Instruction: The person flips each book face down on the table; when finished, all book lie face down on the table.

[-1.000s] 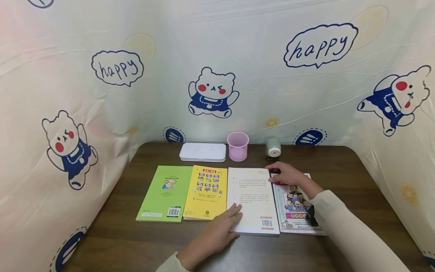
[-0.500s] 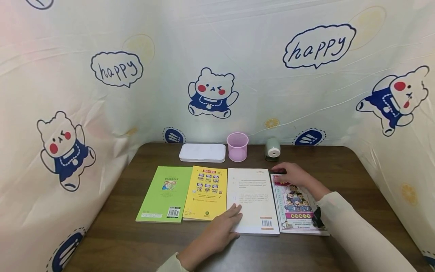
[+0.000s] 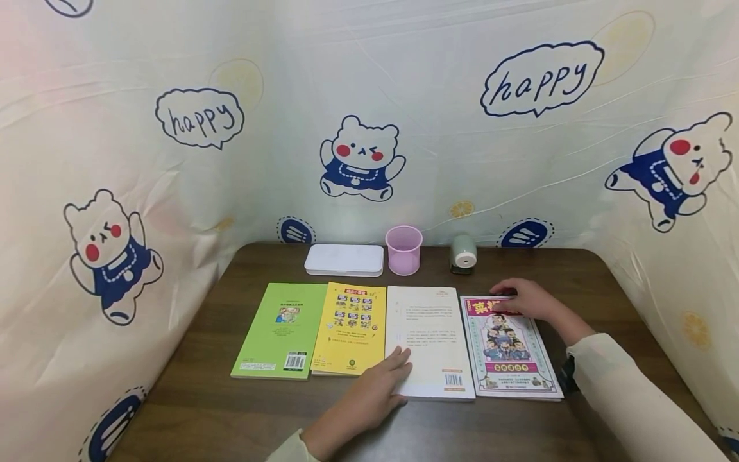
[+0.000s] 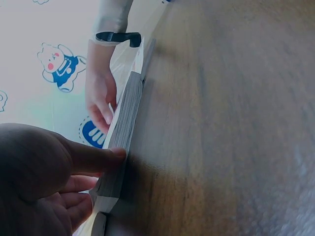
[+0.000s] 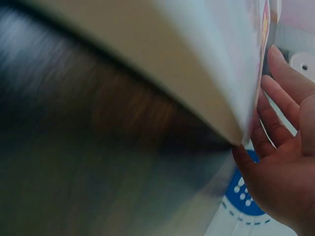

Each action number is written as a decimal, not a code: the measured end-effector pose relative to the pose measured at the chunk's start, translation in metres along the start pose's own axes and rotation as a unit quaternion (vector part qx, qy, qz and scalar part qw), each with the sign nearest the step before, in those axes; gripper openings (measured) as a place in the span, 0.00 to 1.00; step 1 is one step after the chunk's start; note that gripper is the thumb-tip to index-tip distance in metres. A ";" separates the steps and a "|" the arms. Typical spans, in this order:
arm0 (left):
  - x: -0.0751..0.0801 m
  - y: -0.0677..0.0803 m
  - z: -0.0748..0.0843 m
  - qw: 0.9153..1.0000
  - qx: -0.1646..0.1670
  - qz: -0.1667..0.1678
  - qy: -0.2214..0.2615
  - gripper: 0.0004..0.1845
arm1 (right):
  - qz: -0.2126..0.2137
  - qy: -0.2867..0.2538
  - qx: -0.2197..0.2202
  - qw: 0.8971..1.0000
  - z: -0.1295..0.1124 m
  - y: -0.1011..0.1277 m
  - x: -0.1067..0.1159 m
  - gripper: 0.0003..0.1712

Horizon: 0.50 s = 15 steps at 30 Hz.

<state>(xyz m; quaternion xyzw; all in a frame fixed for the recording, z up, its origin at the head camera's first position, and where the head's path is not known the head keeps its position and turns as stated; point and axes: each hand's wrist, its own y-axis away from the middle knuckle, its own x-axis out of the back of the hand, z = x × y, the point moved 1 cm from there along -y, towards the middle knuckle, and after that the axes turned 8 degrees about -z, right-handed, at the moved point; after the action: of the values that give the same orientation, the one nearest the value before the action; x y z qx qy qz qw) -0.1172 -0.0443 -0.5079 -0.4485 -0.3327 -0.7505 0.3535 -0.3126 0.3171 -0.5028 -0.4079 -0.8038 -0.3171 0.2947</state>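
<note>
Surface: a dark brown, wood-grained tabletop (image 3: 190, 398) is carrying everything.
Toward the left edge: a bright green, smooth-covered paperback book (image 3: 280, 328) is lying flat, barcode uppermost.
Back edge, left of centre: a flat, white, round-cornered case (image 3: 343, 258) is lying lengthwise, seemingly parked clear of the books.
Just right of the green: a yellow paperback book (image 3: 353, 330) is lying flat, squared to the row.
Front, near centre: the left hand (image 3: 369, 393) is grasping the lower left corner of a thick, white-covered paperback book (image 3: 430, 340), thumb against the layered page edges, probably steadying it.
Back edge, centre: a pink, flared, plastic-looking cup (image 3: 404, 251) is standing upright behind the white book.
Back edge, right of centre: a rounded, grey-green sharpener-like device (image 3: 464, 252) is standing, pale face forward.
Toward the right edge: a pink-and-white illustrated paperback book (image 3: 508, 359) is lying flat beside the white one.
That book's far edge: the right hand (image 3: 528, 298) is touching its corner with loose, spread fingers, not clenched, apparently bracing it.
</note>
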 end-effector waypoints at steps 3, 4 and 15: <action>0.000 0.000 0.000 1.000 -0.002 0.003 0.001 0.33 | 0.002 0.001 -0.005 1.000 0.007 0.005 0.003 0.27; 0.000 0.000 0.001 1.000 -0.002 0.004 0.002 0.33 | 0.003 0.002 -0.006 1.000 0.009 0.007 0.004 0.27; 0.001 0.002 0.002 1.000 -0.001 0.006 0.002 0.32 | -0.004 0.014 -0.002 1.000 0.024 0.017 0.009 0.29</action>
<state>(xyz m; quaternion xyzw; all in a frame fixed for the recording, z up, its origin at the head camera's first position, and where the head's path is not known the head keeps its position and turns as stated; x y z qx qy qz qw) -0.1149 -0.0437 -0.5058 -0.4492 -0.3283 -0.7498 0.3580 -0.3083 0.3471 -0.5062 -0.4007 -0.8008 -0.3256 0.3037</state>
